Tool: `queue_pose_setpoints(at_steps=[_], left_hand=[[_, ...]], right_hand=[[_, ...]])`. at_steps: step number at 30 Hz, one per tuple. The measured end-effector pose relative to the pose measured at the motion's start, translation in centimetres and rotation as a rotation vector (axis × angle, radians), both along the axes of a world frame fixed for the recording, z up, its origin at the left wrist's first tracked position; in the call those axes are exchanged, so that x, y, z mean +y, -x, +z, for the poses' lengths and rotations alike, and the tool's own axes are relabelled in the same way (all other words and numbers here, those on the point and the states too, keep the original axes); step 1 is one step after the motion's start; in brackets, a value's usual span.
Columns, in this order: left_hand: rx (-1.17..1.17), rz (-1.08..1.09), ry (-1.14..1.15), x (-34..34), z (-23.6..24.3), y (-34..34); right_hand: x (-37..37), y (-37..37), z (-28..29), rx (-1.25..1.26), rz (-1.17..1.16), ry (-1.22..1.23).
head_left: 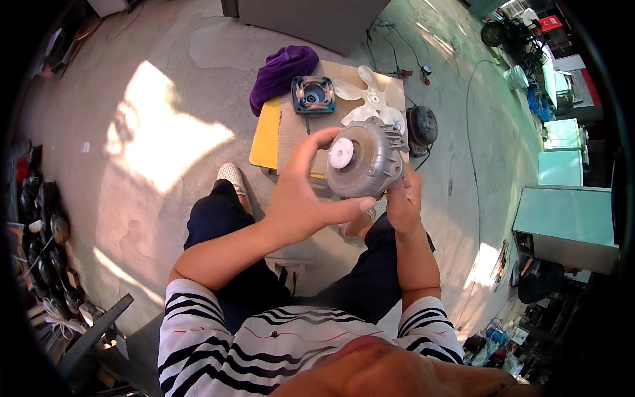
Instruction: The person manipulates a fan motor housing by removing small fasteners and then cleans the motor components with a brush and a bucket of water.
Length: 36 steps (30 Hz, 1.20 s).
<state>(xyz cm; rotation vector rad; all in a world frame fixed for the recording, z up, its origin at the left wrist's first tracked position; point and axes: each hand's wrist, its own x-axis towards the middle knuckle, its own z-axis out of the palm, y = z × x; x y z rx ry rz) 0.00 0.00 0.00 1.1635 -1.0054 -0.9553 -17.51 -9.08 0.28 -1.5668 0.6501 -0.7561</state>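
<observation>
I hold a round grey motor housing (370, 159) with a white hub on its face, lifted in front of me above my knees. My left hand (305, 192) wraps its left side, thumb under the rim and fingers over the top. My right hand (403, 198) grips it from below on the right. Behind it, on a low cardboard-covered stand (291, 126), lie a white fan blade (374, 96) and a square blue-framed motor part (313, 94).
A purple cloth (283, 71) lies on the stand's far left corner. A black round motor (422, 127) sits on the concrete floor to the right. Pale green cabinets (565, 218) stand at right. Dark motors are piled along the left edge (43, 225).
</observation>
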Motion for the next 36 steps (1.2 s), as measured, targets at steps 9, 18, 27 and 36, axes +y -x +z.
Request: queue_pose_setpoints(at_steps=[9,18,27,36], left_hand=[[0.097,0.04,-0.075,-0.3,0.0,-0.2],[0.1,0.016,-0.074,-0.2,-0.5,-0.3],[0.256,-0.017,-0.007,1.1,0.2,-0.1],[0.246,0.071,-0.09,3.5,-1.5,0.1]], right_hand=[[0.4,-1.6,0.1,-0.009,-0.08,-0.007],[-0.8,0.3,-1.3,-0.025,0.099,-0.258],[0.6,-0.5,1.6,-0.013,-0.086,0.493],[0.9,0.9,2.7,-0.088,-0.017,0.814]])
